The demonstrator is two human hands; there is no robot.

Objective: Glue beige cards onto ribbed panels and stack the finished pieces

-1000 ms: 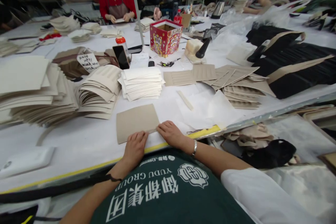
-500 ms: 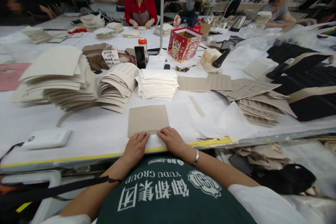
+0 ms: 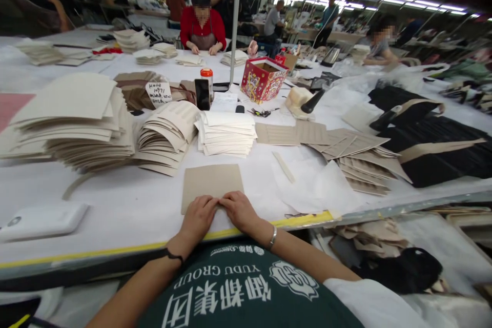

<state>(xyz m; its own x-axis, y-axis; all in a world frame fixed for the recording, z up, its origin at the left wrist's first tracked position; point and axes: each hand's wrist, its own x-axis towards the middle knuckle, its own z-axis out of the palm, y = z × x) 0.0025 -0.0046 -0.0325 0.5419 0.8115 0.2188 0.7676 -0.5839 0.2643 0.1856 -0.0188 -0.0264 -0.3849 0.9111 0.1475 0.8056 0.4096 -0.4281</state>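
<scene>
A flat beige fabric panel (image 3: 212, 180) lies on the white-covered table in front of me. My left hand (image 3: 199, 216) is closed at its near edge, fingertips pressed down on the material. My right hand (image 3: 240, 211) is closed on the same edge, its fingertips almost meeting those of the left near the middle. Both hands cover much of that edge, so its fold or seam is hidden. Beyond the panel stands a stack of white pieces (image 3: 225, 134). Curved beige pieces (image 3: 165, 136) are piled to the left of it. A narrow pale strip (image 3: 283, 167) lies to the right.
A tall stack of beige panels (image 3: 73, 113) stands at left, a white device (image 3: 44, 220) nearer me. Ribbed beige pieces (image 3: 357, 156) and black bags (image 3: 438, 143) lie at right. Farther back are a phone (image 3: 202, 94), a red box (image 3: 264, 79) and a co-worker in red (image 3: 203, 28).
My right hand has slid left along the panel's near edge, closer to my left hand, which has also shifted slightly. The camera view has tilted up a little.
</scene>
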